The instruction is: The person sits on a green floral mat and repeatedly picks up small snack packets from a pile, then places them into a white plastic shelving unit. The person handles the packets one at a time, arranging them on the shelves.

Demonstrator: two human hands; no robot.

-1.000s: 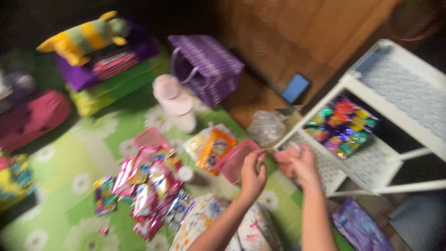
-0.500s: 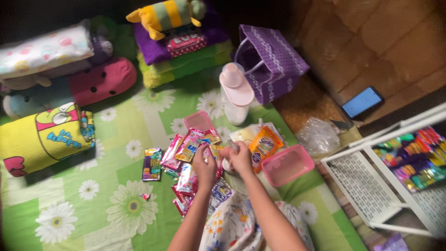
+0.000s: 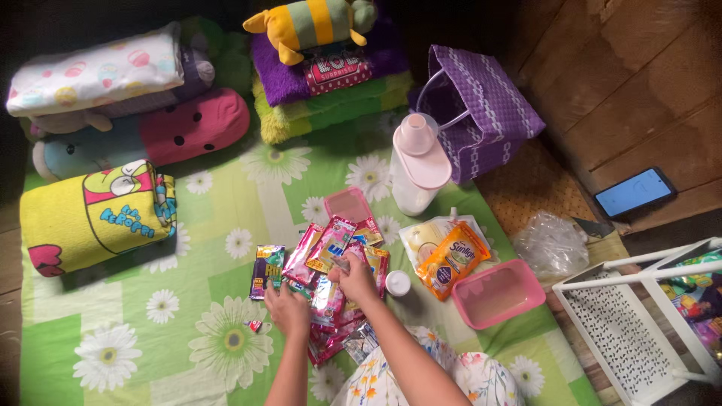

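Pink and red foil sachets (image 3: 331, 278) lie heaped on the green daisy-print mat (image 3: 188, 240), and both hands rest on that heap. The left hand (image 3: 288, 308) lies flat on the heap's near left edge, fingers spread and holding nothing. The right hand (image 3: 353, 277) sits on the heap's middle, fingertips pinched on a small sachet. Just left of the heap lies a dark purple packet (image 3: 267, 271). Right of the heap sits a small white round cap (image 3: 397, 283), then an orange pouch (image 3: 453, 257) on a clear bag, then an empty pink plastic tub (image 3: 498, 293). Beyond the heap stands a white jug with a pink lid (image 3: 417, 162), beside a purple woven bag (image 3: 481, 113).
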